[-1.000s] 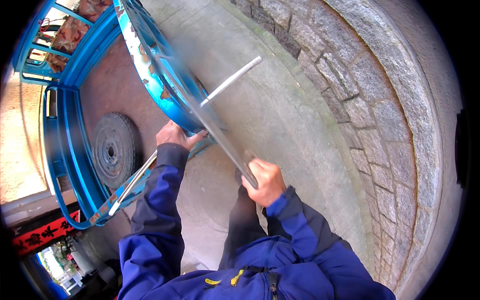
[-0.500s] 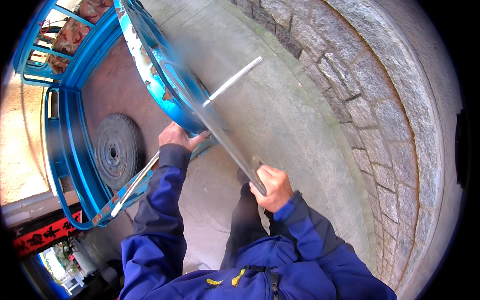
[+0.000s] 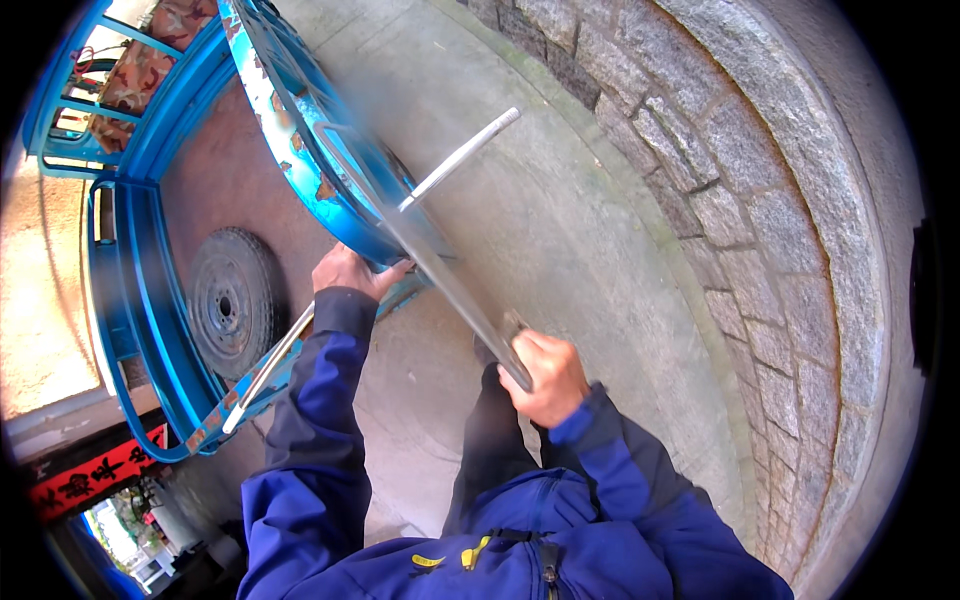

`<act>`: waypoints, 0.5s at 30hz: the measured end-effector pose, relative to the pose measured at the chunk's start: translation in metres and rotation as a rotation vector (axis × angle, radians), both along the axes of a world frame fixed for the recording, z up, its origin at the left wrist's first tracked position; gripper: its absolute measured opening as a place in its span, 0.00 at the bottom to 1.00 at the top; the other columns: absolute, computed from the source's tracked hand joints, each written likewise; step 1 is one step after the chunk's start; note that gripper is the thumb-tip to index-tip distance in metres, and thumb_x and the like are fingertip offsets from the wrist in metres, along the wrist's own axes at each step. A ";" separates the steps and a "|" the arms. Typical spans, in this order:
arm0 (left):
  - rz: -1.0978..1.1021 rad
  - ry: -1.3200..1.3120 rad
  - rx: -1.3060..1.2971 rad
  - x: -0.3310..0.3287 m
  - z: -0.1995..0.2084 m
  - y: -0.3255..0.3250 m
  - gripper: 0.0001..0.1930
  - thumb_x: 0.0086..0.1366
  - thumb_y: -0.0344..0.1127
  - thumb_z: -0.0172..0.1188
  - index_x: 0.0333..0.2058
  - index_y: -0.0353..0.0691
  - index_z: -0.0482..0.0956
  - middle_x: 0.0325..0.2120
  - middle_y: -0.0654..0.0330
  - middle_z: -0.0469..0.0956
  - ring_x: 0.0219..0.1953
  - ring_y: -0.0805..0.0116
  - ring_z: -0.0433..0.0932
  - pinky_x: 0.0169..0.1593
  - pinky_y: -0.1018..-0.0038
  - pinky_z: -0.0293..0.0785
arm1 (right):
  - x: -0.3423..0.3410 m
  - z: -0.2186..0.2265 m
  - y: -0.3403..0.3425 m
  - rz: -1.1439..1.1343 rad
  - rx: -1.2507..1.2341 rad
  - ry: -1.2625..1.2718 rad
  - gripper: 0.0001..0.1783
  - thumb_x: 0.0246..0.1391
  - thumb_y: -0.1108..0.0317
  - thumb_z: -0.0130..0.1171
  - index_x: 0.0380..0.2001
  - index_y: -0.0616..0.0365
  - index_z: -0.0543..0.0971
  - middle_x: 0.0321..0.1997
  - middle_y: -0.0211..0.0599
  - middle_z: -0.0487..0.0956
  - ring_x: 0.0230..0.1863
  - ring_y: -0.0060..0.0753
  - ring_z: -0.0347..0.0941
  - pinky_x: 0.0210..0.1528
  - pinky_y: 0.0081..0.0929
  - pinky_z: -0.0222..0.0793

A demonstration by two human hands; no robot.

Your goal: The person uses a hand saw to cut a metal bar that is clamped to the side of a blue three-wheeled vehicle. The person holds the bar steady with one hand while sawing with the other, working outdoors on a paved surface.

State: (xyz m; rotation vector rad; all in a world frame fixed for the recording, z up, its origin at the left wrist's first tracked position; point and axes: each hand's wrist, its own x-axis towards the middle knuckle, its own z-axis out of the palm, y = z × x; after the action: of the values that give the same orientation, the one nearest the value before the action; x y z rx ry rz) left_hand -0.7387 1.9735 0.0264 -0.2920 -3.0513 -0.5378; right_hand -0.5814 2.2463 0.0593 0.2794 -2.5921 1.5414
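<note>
While your left hand (image 3: 347, 270) is set over the near end of the blue, rust-chipped metal side panel (image 3: 340, 217), probably to steady it, its fingers are partly hidden, so I cannot tell how far they close. Your right hand (image 3: 548, 378) is curled tightly around the near end of a long grey metal bar (image 3: 455, 292), likely for firm control, and the bar slants away to the panel, where it overlaps the end of a slim white rod (image 3: 462, 158) jutting over the grey concrete floor (image 3: 580, 230). A black-tyred grey wheel (image 3: 235, 303) lies on the reddish-brown cart bed (image 3: 205, 180).
</note>
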 end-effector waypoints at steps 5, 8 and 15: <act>0.051 -0.104 -0.020 0.000 0.007 0.005 0.30 0.52 0.61 0.76 0.48 0.49 0.85 0.42 0.54 0.87 0.45 0.50 0.86 0.49 0.59 0.81 | -0.019 -0.011 -0.012 0.018 0.027 -0.032 0.16 0.40 0.73 0.72 0.29 0.60 0.73 0.30 0.47 0.75 0.33 0.57 0.76 0.34 0.45 0.73; 0.056 -0.094 -0.029 0.001 0.006 -0.002 0.31 0.51 0.60 0.76 0.49 0.50 0.85 0.42 0.55 0.87 0.45 0.50 0.86 0.49 0.59 0.81 | 0.012 -0.013 -0.001 -0.015 -0.007 0.022 0.13 0.43 0.76 0.69 0.24 0.60 0.71 0.24 0.44 0.71 0.26 0.54 0.74 0.28 0.44 0.70; 0.035 -0.052 -0.020 0.001 0.004 0.002 0.30 0.51 0.59 0.76 0.48 0.49 0.85 0.41 0.54 0.87 0.44 0.50 0.86 0.49 0.59 0.81 | -0.010 0.002 0.000 0.041 0.048 -0.064 0.15 0.40 0.74 0.72 0.31 0.60 0.76 0.31 0.46 0.77 0.34 0.56 0.77 0.36 0.46 0.74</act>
State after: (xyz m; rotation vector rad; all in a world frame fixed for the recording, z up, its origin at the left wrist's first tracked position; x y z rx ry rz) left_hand -0.7378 1.9753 0.0301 -0.2279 -3.1067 -0.5215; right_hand -0.5913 2.2462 0.0611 0.2943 -2.6918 1.5278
